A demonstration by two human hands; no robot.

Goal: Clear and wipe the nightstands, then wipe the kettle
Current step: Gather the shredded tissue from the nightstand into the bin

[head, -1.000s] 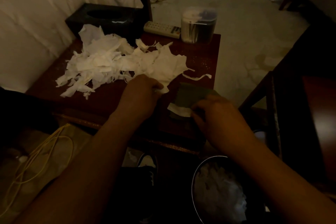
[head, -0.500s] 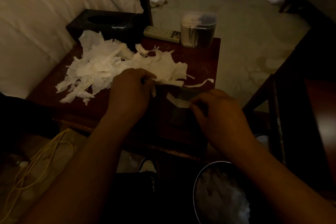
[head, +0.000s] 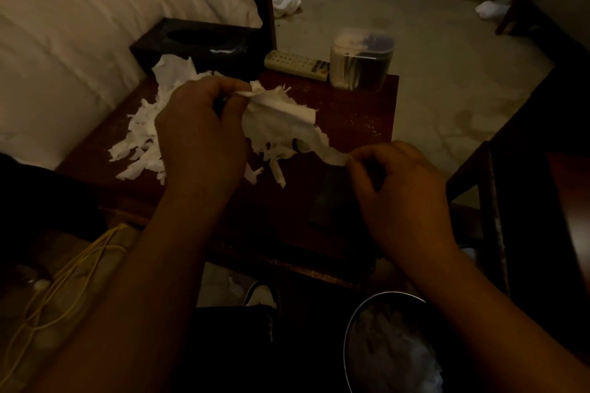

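On the dark red nightstand (head: 357,112) lies a pile of torn white tissue scraps (head: 140,140), partly hidden behind my left arm. My left hand (head: 201,134) grips a bunch of the tissue (head: 277,124) lifted above the tabletop. My right hand (head: 399,188) pinches a trailing strip of tissue (head: 332,151) near the nightstand's front right. A dark folded cloth (head: 332,198) lies flat on the nightstand under and beside my right hand. No kettle is in view.
At the back of the nightstand stand a black tissue box (head: 198,45), a white remote (head: 297,65) and a clear lidded jar (head: 360,60). A round bin (head: 392,348) holding white tissue sits below. White bedding is left, crumpled tissues lie on the floor, dark furniture stands right.
My left hand has gathered a bunch of tissue and lifted it off the nightstand. My right hand has picked up the strip that lay on the dark cloth.
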